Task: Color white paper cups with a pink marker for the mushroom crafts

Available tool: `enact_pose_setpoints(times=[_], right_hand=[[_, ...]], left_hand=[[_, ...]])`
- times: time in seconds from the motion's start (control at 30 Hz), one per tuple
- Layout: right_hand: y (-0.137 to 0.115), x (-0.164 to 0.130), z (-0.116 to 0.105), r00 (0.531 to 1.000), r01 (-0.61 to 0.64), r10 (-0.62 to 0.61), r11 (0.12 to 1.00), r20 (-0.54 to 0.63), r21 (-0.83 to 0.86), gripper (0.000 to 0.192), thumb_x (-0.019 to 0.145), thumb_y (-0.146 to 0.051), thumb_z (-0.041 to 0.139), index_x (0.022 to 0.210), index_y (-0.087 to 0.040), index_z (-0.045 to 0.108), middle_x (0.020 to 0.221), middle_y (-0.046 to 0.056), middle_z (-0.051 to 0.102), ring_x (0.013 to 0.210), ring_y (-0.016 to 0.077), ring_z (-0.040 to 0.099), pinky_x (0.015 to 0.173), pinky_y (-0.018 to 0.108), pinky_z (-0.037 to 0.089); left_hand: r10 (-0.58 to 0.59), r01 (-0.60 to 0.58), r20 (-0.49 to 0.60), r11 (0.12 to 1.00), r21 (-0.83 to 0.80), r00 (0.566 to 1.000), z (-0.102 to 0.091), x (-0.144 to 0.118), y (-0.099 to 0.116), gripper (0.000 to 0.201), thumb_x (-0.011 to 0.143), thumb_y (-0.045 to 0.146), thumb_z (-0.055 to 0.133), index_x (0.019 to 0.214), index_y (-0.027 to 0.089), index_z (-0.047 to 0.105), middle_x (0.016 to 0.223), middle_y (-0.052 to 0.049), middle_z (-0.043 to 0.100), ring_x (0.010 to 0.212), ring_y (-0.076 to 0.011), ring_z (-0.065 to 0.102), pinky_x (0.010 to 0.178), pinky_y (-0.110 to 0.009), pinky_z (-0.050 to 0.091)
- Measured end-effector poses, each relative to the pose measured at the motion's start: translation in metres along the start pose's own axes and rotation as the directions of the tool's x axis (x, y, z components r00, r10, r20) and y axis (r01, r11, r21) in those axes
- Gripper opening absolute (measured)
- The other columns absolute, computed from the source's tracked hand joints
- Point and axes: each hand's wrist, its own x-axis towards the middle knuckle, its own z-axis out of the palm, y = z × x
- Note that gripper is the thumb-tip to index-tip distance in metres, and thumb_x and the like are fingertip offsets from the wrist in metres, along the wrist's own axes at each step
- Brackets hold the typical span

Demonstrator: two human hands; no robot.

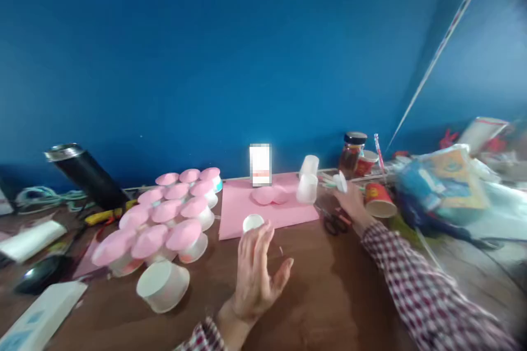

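Over the brown table, my left hand (256, 269) is open, its fingers stretched forward and thumb apart. A small white paper cup (252, 222) stands just beyond its fingertips; I cannot tell if they touch. My right hand (351, 203) reaches far forward on the right, its fingers closed around a small white object (341, 181), blurred and partly hidden. Close to that hand lie dark-handled scissors (335, 224). Between the hands and the wall, a pink paper sheet (239, 208) carries two pink paper discs (270, 194) and white cups (307, 188) at its right edge.
Rows of cups topped with pink paper cones (167, 210) fill the left. An upright white cup (163, 286) stands before them. A black flask (86, 175) leans behind. On the right are a jar (352, 154), a tipped red cup (379, 201) and plastic bags (453, 181). A blue wall (263, 66) closes the back.
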Motion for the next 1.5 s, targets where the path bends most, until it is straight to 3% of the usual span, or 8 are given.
enact_pose_setpoints(times=[0.33, 0.43, 0.53, 0.8, 1.07, 1.17, 1.37, 1.5], right_hand=[[-0.062, -0.102, 0.001, 0.900, 0.130, -0.214, 0.963, 0.379, 0.234, 0.023, 0.071, -0.034, 0.076, 0.083, -0.017, 0.067, 0.073, 0.001, 0.069, 0.066, 0.0178, 0.062, 0.063, 0.028, 0.050], [-0.079, -0.141, 0.016, 0.739, -0.102, -0.250, 0.877, 0.626, 0.470, 0.024, 0.078, -0.037, 0.074, 0.085, -0.017, 0.064, 0.077, 0.002, 0.068, 0.070, 0.0167, 0.063, 0.065, 0.027, 0.051], [-0.082, -0.156, 0.026, 0.694, -0.277, -0.218, 0.799, 0.686, 0.534, 0.032, 0.073, -0.041, 0.079, 0.082, -0.016, 0.062, 0.069, -0.001, 0.064, 0.063, 0.0134, 0.058, 0.060, 0.024, 0.049], [-0.064, -0.157, 0.029, 0.773, -0.299, -0.144, 0.776, 0.617, 0.555, 0.041, 0.072, -0.052, 0.078, 0.078, -0.015, 0.061, 0.064, -0.003, 0.056, 0.058, 0.0110, 0.048, 0.053, 0.023, 0.042], [-0.066, -0.165, 0.021, 0.717, -0.261, -0.197, 0.814, 0.669, 0.519, 0.031, 0.092, -0.046, 0.059, 0.097, -0.016, 0.064, 0.071, 0.000, 0.059, 0.062, 0.0115, 0.050, 0.057, 0.023, 0.042], [-0.056, -0.168, 0.028, 0.731, -0.260, -0.229, 0.778, 0.643, 0.572, 0.028, 0.093, -0.042, 0.060, 0.109, -0.021, 0.054, 0.082, 0.001, 0.065, 0.059, 0.0094, 0.048, 0.055, 0.022, 0.041], [-0.046, -0.173, 0.039, 0.762, -0.312, -0.200, 0.721, 0.616, 0.619, 0.029, 0.089, -0.043, 0.066, 0.101, -0.020, 0.052, 0.076, 0.000, 0.065, 0.052, 0.0080, 0.045, 0.047, 0.021, 0.035], [-0.049, -0.172, 0.038, 0.799, -0.323, -0.174, 0.683, 0.575, 0.655, 0.034, 0.086, -0.044, 0.069, 0.103, -0.019, 0.053, 0.075, 0.001, 0.066, 0.053, 0.0088, 0.047, 0.051, 0.023, 0.039]], left_hand=[[-0.128, 0.166, 0.137, 0.931, -0.324, 0.982, 0.000, 0.008, 0.010, 0.024, 0.083, 0.016, 0.065, 0.106, 0.021, 0.061, 0.112, -0.010, 0.065, 0.105, -0.0192, 0.064, 0.091, -0.032, 0.055], [-0.237, 0.265, 0.121, 0.904, -0.336, 0.964, -0.002, 0.013, 0.009, 0.017, 0.082, 0.023, 0.070, 0.096, 0.020, 0.062, 0.104, -0.008, 0.066, 0.099, -0.0188, 0.065, 0.082, -0.028, 0.056], [-0.380, 0.405, 0.142, 0.844, -0.351, 0.914, -0.002, 0.014, 0.004, 0.010, 0.083, 0.026, 0.068, 0.083, 0.020, 0.060, 0.086, -0.003, 0.064, 0.079, -0.0144, 0.065, 0.067, -0.023, 0.055], [-0.474, 0.566, 0.309, 0.695, -0.443, 0.824, 0.005, 0.007, 0.005, 0.020, 0.088, 0.025, 0.062, 0.108, 0.022, 0.060, 0.100, -0.005, 0.066, 0.089, -0.0161, 0.067, 0.077, -0.028, 0.058], [-0.491, 0.484, 0.098, 0.772, -0.412, 0.866, -0.005, 0.016, 0.005, 0.025, 0.092, 0.019, 0.054, 0.114, 0.026, 0.062, 0.107, -0.005, 0.065, 0.099, -0.0160, 0.064, 0.084, -0.027, 0.056], [-0.605, 0.540, 0.056, 0.661, -0.522, 0.794, -0.009, 0.024, 0.001, 0.017, 0.088, 0.025, 0.061, 0.105, 0.023, 0.065, 0.101, -0.005, 0.067, 0.088, -0.0154, 0.067, 0.074, -0.025, 0.058], [-0.829, 0.682, 0.224, 0.234, -0.693, 0.513, -0.008, 0.034, -0.005, 0.031, 0.075, 0.038, 0.076, 0.095, 0.016, 0.067, 0.076, -0.003, 0.070, 0.060, -0.0116, 0.065, 0.045, -0.017, 0.050], [-0.850, 0.676, 0.284, 0.108, -0.729, 0.443, -0.006, 0.033, -0.008, 0.036, 0.074, 0.040, 0.077, 0.098, 0.015, 0.067, 0.073, -0.002, 0.070, 0.057, -0.0095, 0.062, 0.044, -0.016, 0.046]])
